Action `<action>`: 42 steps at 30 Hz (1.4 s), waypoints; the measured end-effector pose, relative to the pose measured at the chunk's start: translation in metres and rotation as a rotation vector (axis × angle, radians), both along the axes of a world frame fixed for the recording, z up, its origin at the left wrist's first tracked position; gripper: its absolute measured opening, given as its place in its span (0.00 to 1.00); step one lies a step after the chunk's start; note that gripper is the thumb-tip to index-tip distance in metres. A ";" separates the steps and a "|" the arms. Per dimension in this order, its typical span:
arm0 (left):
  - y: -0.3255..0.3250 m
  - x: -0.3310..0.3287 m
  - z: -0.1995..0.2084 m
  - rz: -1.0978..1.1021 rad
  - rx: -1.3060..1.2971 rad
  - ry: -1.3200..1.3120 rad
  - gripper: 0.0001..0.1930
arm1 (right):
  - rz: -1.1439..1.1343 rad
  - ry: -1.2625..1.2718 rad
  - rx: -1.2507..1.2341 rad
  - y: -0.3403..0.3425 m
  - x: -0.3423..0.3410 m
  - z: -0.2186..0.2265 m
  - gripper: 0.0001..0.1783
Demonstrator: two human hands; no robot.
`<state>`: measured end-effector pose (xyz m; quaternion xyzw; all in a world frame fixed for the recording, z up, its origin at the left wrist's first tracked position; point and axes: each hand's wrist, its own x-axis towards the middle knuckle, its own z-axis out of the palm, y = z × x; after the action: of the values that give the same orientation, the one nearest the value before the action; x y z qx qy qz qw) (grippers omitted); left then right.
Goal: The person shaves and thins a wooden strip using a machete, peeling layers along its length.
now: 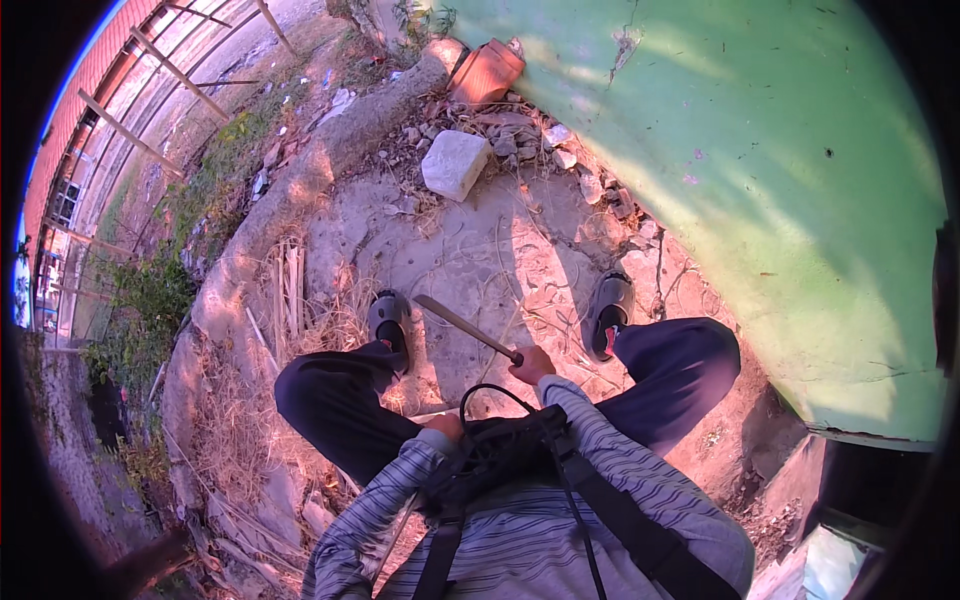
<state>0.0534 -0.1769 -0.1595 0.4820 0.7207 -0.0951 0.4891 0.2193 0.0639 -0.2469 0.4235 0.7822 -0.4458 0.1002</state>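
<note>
The right hand (531, 364) grips a knife (466, 327) over uncut dry straw (345, 318); the left hand's (446, 427) grip cannot be told.

1. Wall (760, 150): pale green, cracked.
2. Sleeves (640, 470): grey-and-white fine stripes.
3. Trousers (680, 370): dark navy, plain.
4. Shoes (610, 300): grey, red inner marking.
5. Stone block (455, 163): whitish.
6. Brick (487, 70): orange-red.
7. Blade (462, 325): dull grey.
8. Straps (620, 520): black.

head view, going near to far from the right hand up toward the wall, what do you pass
right hand gripping the knife → bare dirt ground → pale stone block → red brick by the green wall
</note>
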 end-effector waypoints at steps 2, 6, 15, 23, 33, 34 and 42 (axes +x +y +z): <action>-0.006 0.000 -0.002 0.011 0.004 0.015 0.17 | 0.037 -0.048 -0.019 0.000 -0.004 0.000 0.18; 0.006 0.005 -0.011 -0.034 0.035 -0.010 0.18 | -0.303 -0.268 0.077 0.030 0.034 -0.051 0.20; 0.007 -0.005 -0.024 -0.018 0.050 0.074 0.19 | -0.189 -0.043 0.063 0.007 0.011 -0.022 0.20; 0.023 -0.009 -0.011 0.110 0.085 0.071 0.16 | 0.122 0.199 0.095 -0.011 -0.016 0.024 0.17; 0.041 0.000 0.025 0.210 0.022 0.081 0.17 | -0.118 0.078 0.025 -0.011 -0.004 0.005 0.19; 0.038 -0.001 0.022 0.216 0.022 0.082 0.17 | -0.087 0.079 0.016 -0.011 -0.006 0.007 0.20; 0.047 0.006 0.039 0.263 0.012 0.092 0.18 | -0.187 -0.135 0.043 0.004 0.006 -0.005 0.19</action>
<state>0.0593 -0.1297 -0.1210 0.3814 0.7999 -0.0481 0.4608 0.2249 0.0683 -0.2520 0.5256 0.7402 -0.4068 0.1018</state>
